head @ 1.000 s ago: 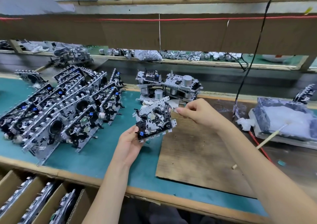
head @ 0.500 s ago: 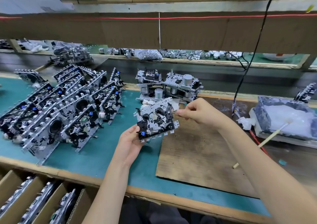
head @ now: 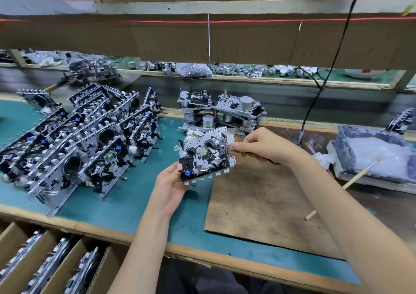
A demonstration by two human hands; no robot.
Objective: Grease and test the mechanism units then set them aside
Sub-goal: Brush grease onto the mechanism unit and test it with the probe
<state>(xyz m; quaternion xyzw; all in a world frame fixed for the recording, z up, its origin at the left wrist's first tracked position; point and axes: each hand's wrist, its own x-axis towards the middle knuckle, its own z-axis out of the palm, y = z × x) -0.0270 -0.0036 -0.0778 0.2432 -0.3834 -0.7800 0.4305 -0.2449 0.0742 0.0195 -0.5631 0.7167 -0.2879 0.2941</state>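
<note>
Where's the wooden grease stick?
Head view, far right: the wooden stick has its tip in the grease tray and runs down-left under the right forearm.

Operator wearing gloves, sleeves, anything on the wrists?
No. Left hand and right hand are bare, no gloves. Forearms are uncovered to the frame edge, with no sleeve in view. No watch, band or ring shows on the wrists or the visible fingers.
</note>
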